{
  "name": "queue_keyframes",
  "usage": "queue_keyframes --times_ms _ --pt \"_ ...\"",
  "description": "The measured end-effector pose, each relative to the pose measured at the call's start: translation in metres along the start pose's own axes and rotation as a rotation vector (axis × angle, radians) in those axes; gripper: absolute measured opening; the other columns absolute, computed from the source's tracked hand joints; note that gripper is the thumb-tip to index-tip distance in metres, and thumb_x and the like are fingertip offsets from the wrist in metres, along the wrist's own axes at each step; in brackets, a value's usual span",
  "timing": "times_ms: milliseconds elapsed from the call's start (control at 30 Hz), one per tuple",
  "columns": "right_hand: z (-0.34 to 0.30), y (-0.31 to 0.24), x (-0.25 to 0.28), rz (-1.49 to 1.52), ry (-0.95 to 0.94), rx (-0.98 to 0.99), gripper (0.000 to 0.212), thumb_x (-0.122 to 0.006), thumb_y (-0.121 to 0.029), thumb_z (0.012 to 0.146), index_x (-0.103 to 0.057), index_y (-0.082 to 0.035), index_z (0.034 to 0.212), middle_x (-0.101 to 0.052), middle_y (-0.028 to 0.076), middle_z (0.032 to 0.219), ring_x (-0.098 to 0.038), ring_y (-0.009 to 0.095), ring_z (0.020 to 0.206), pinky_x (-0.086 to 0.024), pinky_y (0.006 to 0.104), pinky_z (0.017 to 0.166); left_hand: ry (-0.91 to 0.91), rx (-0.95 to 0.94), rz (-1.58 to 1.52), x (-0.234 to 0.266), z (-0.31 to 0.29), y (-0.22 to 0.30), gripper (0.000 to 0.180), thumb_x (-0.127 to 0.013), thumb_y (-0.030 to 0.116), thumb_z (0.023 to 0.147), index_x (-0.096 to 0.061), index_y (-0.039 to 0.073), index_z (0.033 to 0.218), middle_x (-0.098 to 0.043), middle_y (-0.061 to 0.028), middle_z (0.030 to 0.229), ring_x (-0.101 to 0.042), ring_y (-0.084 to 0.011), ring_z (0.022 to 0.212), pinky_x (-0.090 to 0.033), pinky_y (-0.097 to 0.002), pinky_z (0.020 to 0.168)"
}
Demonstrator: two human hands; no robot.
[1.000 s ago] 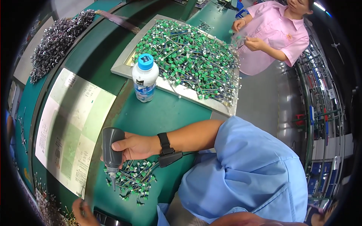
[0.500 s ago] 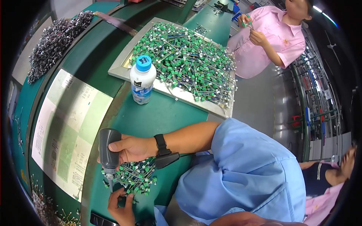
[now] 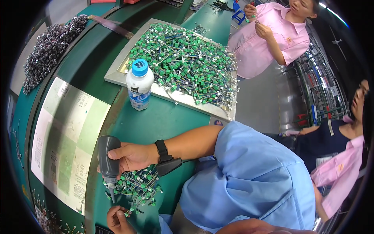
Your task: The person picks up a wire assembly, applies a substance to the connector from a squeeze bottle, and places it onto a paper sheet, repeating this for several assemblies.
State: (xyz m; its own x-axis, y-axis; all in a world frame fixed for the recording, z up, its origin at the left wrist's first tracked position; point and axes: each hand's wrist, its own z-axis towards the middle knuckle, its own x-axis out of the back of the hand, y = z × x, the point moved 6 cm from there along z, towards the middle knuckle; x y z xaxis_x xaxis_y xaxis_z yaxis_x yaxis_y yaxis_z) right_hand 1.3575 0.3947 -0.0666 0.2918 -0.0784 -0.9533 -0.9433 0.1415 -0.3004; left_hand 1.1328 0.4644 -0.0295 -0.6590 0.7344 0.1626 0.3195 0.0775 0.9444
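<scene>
My right hand [image 3: 134,156] is wrapped round a dark grey squeeze bottle [image 3: 108,156], which is held nozzle down. The nozzle's tip is just above my left hand [image 3: 118,220], apart from it. Between the closed fingers and thumb of my left hand is a short wire cable with a green connector [image 3: 127,213]; part of it is hidden by the fingers. Beside both hands a small pile of cables with green connectors [image 3: 136,187] lies on the green table, partly covered by my right hand and wrist. A black strap with a dark box [image 3: 167,160] sits on my right wrist.
A shallow tray [image 3: 171,95] heaped with green-connector cables stands beyond my right arm, a blue-capped drink bottle [image 3: 140,84] at its near corner. Printed sheets [image 3: 66,144] lie at the left, and a dark cable heap [image 3: 52,48] behind. Two people in pink are at the right.
My left hand has lowered slightly away from the nozzle, and its fingers have drawn closer together. The view has shifted a little, showing more of the person at the far right.
</scene>
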Motion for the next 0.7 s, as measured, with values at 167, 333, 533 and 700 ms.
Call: queue_keyframes --times_ms 167,333,533,700 --pt "0.005 0.005 0.007 0.041 -0.08 0.015 0.042 -0.062 -0.034 0.093 -0.053 -0.004 0.121 -0.062 0.018 0.118 -0.067 0.024 0.096 -0.058 0.0356 0.075 -0.087 0.063 -0.197 -0.003 -0.004 0.002 0.017 -0.064 0.001 0.089 -0.064 -0.002 0.105 -0.064 -0.0066 0.094 -0.056 -0.0125 0.083 -0.045 -0.0265 0.077" --pt "0.005 0.002 0.007 0.099 -0.072 -0.008 0.042 -0.061 -0.036 0.093 -0.053 -0.004 0.12 -0.062 0.017 0.118 -0.067 0.023 0.095 -0.057 0.0345 0.074 -0.19 0.074 -0.297 0.002 -0.006 -0.012 0.02 -0.065 0.002 0.088 -0.061 -0.001 0.107 -0.061 -0.007 0.094 -0.055 -0.0142 0.084 -0.044 -0.0276 0.078" --pt "0.004 0.002 0.006 0.124 -0.049 -0.027 0.042 -0.058 -0.038 0.095 -0.055 -0.005 0.12 -0.063 0.016 0.119 -0.067 0.023 0.096 -0.057 0.0333 0.074 -0.202 0.03 -0.435 -0.01 -0.01 -0.006 0.018 -0.065 0.002 0.087 -0.061 0.0 0.104 -0.061 -0.0081 0.094 -0.054 -0.0152 0.084 -0.044 -0.0282 0.079" --pt "0.005 0.005 0.004 0.106 -0.07 -0.036 0.041 -0.058 -0.038 0.095 -0.055 -0.005 0.119 -0.063 0.016 0.119 -0.066 0.023 0.097 -0.056 0.0339 0.075 -0.213 0.11 -0.38 -0.026 -0.008 -0.019 0.019 -0.065 0.003 0.088 -0.059 0.0 0.106 -0.06 -0.0075 0.093 -0.054 -0.0148 0.083 -0.044 -0.0283 0.079"
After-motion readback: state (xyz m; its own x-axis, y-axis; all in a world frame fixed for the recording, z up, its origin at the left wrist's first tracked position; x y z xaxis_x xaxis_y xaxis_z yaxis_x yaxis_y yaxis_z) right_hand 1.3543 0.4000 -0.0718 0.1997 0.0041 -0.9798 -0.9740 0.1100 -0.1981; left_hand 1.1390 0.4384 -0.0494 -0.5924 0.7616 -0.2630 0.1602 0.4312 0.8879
